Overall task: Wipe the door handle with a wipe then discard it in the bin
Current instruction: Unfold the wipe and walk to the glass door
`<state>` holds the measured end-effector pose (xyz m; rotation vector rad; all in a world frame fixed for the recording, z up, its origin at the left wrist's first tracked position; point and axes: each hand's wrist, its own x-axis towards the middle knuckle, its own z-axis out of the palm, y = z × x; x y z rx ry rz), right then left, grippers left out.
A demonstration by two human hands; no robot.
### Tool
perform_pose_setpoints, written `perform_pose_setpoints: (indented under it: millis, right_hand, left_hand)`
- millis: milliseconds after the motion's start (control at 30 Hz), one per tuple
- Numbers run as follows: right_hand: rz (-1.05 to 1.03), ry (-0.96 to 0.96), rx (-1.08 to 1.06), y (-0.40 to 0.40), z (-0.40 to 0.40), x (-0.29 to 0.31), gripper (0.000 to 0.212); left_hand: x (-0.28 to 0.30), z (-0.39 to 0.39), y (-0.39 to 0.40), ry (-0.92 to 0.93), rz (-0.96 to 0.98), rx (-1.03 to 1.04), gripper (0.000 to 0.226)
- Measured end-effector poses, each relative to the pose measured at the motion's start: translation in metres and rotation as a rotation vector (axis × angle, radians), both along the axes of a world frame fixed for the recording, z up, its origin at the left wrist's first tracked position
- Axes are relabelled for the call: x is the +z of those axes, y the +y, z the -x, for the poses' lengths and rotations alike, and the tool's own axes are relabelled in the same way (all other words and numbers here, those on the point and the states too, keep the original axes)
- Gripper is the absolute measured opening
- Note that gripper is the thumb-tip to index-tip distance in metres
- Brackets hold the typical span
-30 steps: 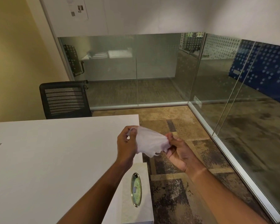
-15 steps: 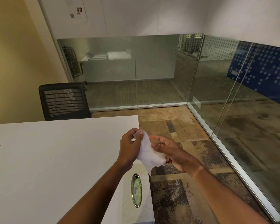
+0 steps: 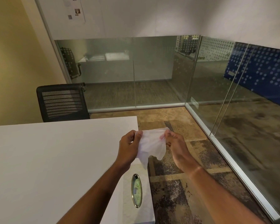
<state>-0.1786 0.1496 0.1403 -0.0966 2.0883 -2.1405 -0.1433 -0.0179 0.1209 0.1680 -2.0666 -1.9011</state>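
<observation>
Two hands pinch one wipe [image 3: 152,144] by its top corners: left hand [image 3: 128,148] at one, right hand [image 3: 176,147] at the other, stretching it between them. Below the grip sits a wipe box [image 3: 137,191] on the table [image 3: 55,159] edge.

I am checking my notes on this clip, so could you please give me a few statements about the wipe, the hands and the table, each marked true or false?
1. Both hands hold the wipe, the left hand at one edge and the right hand at the other. True.
2. The wipe lies flat on the white table. False: it hangs in the air between the hands, off the table's corner.
3. A box with an oval opening stands on the table below the hands. True.
4. A door handle is being wiped. False: no door handle shows in this view.
5. A black mesh chair stands behind the table's far edge. True.
</observation>
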Motion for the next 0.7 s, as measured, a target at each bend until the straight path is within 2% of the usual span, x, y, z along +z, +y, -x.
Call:
perform_pose_setpoints:
  millis: [233, 400, 500, 633, 700]
  right_hand:
    - [0.101, -0.018, 0.015, -0.012, -0.003, 0.01, 0.038]
    - [0.053, 0.013, 0.054, -0.013, -0.003, 0.01, 0.035]
    - [0.013, 0.067, 0.08, -0.011, -0.006, 0.008, 0.035]
    - [-0.033, 0.109, 0.062, -0.008, -0.006, 0.005, 0.036]
    - [-0.039, 0.117, 0.027, -0.007, -0.005, 0.003, 0.035]
  left_hand:
    - [-0.004, -0.001, 0.012, -0.13, -0.113, 0.016, 0.031]
    - [-0.007, -0.008, 0.021, -0.117, -0.065, -0.111, 0.044]
    - [-0.007, -0.011, 0.024, -0.101, 0.0, -0.189, 0.031]
    - [-0.007, -0.011, 0.025, -0.07, 0.045, -0.144, 0.039]
    - [-0.006, -0.011, 0.027, -0.067, 0.082, -0.123, 0.035]
